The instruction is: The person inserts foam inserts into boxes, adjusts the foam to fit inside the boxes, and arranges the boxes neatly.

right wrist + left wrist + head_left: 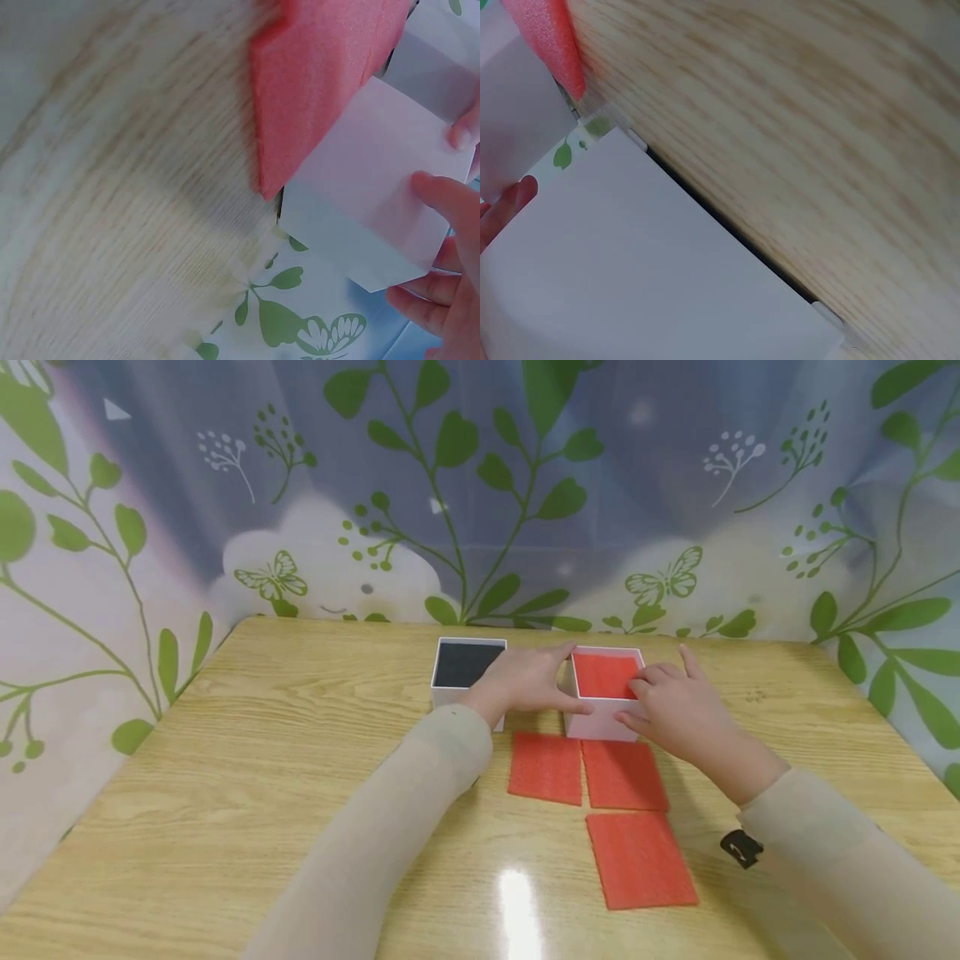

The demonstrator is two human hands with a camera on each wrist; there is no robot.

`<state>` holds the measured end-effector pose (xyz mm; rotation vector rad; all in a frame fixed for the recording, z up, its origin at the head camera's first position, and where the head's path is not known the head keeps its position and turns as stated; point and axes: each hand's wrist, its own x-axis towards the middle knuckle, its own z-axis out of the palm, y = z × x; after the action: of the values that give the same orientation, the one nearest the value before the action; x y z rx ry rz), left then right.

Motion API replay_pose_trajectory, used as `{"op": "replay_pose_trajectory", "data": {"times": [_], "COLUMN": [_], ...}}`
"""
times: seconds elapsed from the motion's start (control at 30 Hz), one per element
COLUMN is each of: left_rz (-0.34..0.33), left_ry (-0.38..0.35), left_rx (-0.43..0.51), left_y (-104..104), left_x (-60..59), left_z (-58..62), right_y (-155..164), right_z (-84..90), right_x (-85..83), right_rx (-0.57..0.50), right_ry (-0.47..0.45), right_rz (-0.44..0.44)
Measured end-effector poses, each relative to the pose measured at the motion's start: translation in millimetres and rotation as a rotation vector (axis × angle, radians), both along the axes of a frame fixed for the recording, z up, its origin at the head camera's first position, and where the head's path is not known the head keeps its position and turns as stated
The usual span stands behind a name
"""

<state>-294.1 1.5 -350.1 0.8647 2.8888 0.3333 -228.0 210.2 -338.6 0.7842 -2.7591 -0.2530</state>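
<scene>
A white box (600, 718) filled with red foam sheets (603, 675) stands between the two hands. My left hand (528, 678) spans its left side, thumb along the front and fingers towards the back. From the right, my right hand (678, 706) grips the same box; its thumb (431, 187) presses the front wall and its fingers bend over the right rim, beside the red foam. Three square red foam sheets lie flat on the table: a left one (546, 768), a right one (624, 775) and a nearer one (641, 860).
A second white box (447, 695) holding black sheets (468, 664) stands to the left, partly hidden by my left hand and wrist. Both boxes are near the back edge of the wooden table (225, 760), before a leaf-patterned curtain (300, 543). A small black object (742, 848) shows at my right sleeve.
</scene>
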Motion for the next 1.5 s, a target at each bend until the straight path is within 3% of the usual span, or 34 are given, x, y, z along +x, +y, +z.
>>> {"op": "replay_pose_trajectory", "data": {"times": [0.83,1.0,1.2,1.5], "left_rz": [0.004,0.008,0.001,-0.003], "left_ry": [-0.031,-0.033,-0.024,-0.041], "left_rx": [-0.023,-0.016,-0.012,-0.021], "left_y": [1,1,1,-1], "left_x": [-2.2,-3.6,-4.1,-2.8], "left_z": [0.0,0.5,3.1,2.0], "right_y": [2,-3,-8,-17], "right_z": [-6.9,-6.7,-3.6,-7.7], "right_x": [6.7,5.9,5.4,1.1], "right_rx": [-0.141,-0.198,-0.213,-0.276], "right_ry": [0.094,0.040,-0.037,-0.110], "right_rz": [0.118,0.179,0.148,0.219]}}
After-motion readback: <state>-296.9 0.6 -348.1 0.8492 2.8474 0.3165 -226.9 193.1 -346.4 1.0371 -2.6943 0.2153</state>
